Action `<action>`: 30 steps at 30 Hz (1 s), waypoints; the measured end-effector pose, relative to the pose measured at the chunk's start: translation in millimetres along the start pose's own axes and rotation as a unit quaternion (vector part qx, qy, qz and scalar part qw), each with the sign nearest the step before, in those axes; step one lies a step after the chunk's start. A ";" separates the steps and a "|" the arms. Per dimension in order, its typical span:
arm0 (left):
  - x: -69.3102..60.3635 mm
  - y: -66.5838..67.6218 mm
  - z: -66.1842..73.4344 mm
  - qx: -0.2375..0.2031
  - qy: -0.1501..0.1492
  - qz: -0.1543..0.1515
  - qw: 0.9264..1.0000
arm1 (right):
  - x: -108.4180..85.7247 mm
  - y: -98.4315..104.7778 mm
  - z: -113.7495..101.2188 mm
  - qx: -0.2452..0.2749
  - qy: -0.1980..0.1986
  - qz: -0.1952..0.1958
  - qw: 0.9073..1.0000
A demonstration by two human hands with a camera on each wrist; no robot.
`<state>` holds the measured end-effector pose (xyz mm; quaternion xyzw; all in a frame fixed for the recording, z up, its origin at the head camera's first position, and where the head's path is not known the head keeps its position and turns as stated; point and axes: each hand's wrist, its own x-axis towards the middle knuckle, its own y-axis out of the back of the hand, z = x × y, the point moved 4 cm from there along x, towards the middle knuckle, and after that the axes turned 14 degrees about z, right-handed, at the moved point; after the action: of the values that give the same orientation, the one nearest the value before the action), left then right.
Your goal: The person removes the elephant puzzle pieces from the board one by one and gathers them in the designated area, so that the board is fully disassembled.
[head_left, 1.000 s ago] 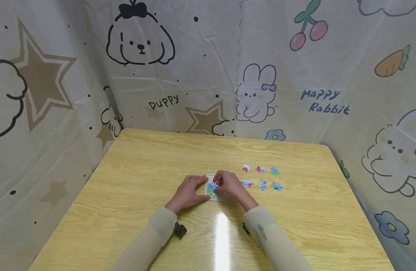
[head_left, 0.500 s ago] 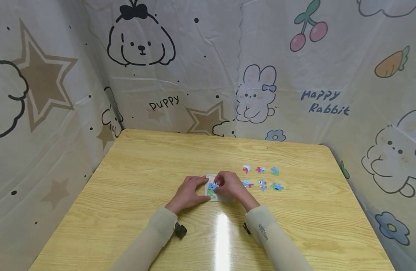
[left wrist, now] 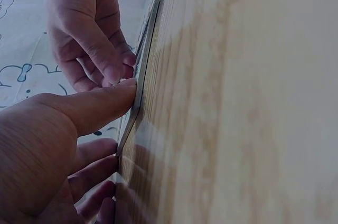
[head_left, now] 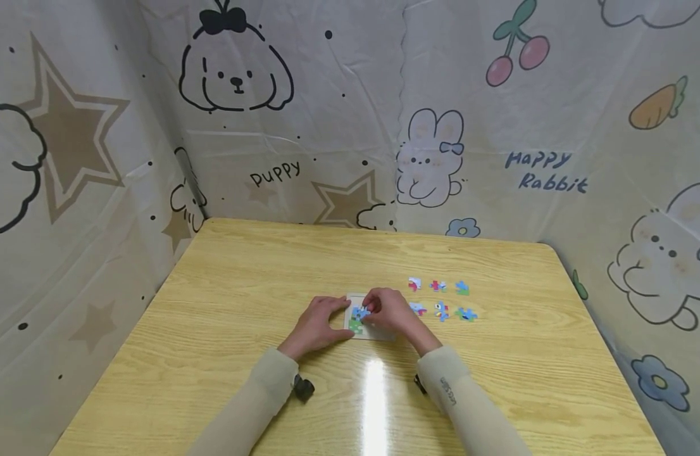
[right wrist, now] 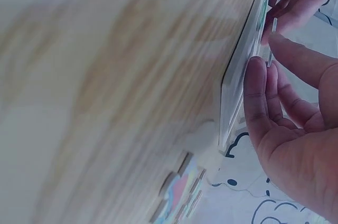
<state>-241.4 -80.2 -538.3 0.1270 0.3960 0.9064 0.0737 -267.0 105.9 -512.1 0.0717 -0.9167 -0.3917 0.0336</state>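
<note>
A small jigsaw puzzle tray (head_left: 377, 334) lies flat on the table, with green and blue pieces fitted along its left side. My left hand (head_left: 314, 322) holds the tray by its left side, thumb at the near edge and fingers at the far edge. Above the tray, my right hand (head_left: 388, 310) pinches a jigsaw piece (right wrist: 274, 26) between thumb and fingers. From the right wrist the piece appears edge-on, raised off the tray's surface. In the head view the right fingers partly cover it and the tray's right half.
Several loose jigsaw pieces lie in two rows right of the tray, among them a blue-green piece (head_left: 466, 314) and a red-white piece (head_left: 414, 284). They rest on a wooden table (head_left: 259, 266). A printed curtain (head_left: 327, 126) hangs behind and at both sides.
My right hand has shifted very slightly rightward, still pinching the jigsaw piece over the tray, and its forearm has moved a little right. The left hand keeps its hold on the tray.
</note>
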 end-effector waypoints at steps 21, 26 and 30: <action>1.3 -2.0 -1.3 -0.003 -0.004 -0.001 1.000 | -15.7 38.0 22.1 0.031 0.013 0.032 0.999; 0.6 -2.1 -1.8 0.003 -0.006 -0.002 1.000 | -24.6 49.8 31.0 0.028 0.027 0.041 0.998; 0.2 -2.2 -1.7 0.001 -0.005 -0.001 1.000 | -31.8 59.9 39.6 0.030 0.030 0.047 0.998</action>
<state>-242.1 -79.9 -541.0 0.1308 0.3967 0.9053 0.0768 -246.6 180.1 -496.4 0.0410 -0.9290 -0.3595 0.0772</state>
